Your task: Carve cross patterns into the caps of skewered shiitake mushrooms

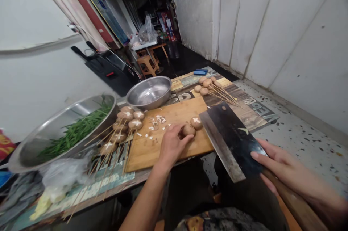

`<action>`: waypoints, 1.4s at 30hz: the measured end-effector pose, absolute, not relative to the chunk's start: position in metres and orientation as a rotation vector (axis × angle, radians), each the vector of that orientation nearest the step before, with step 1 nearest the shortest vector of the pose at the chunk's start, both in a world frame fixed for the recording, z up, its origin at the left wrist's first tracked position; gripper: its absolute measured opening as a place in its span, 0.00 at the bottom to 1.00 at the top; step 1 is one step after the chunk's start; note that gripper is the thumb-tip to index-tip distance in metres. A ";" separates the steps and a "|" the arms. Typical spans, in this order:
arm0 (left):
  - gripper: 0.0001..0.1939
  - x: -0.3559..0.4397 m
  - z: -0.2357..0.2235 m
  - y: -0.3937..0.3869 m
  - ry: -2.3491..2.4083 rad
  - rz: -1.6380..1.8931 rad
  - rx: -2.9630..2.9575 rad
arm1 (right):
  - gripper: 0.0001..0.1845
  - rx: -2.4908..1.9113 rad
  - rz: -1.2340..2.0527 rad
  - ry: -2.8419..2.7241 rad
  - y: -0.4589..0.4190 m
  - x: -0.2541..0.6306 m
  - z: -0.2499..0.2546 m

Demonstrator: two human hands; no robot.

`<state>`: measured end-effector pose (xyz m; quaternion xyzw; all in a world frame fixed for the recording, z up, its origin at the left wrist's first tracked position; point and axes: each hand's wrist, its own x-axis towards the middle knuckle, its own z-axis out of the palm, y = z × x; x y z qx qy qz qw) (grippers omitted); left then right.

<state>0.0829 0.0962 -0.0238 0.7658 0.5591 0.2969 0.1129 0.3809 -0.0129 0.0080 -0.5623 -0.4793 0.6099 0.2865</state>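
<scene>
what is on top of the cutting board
On the cutting board: a mushroom gripped by the left hand, a cross-cut mushroom beside it, white trimmings. Wood beneath these is hidden.

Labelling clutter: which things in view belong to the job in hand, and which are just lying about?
Likely in the job:
- cleaver, in right hand
- mushroom, in left hand
- cutting board
- white trimmings
- skewered mushrooms

Seemingly lying about:
- blue object
- near plastic bag
- orange stool

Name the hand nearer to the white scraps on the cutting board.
Left. The left hand is beside the white scraps, gripping a mushroom on the cutting board; the right hand is farther, beyond the board's edge, holding the cleaver.
</scene>
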 end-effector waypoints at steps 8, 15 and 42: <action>0.15 0.088 -0.055 0.088 1.413 1.389 2.240 | 0.32 -1.631 1.456 -1.807 0.016 0.369 0.044; 0.13 0.087 -0.057 0.089 1.386 1.445 2.273 | 0.36 -1.604 1.582 -1.804 0.026 0.377 0.056; 0.12 0.088 -0.055 0.088 1.383 1.460 2.308 | 0.33 -1.593 1.660 -1.772 0.031 0.371 0.049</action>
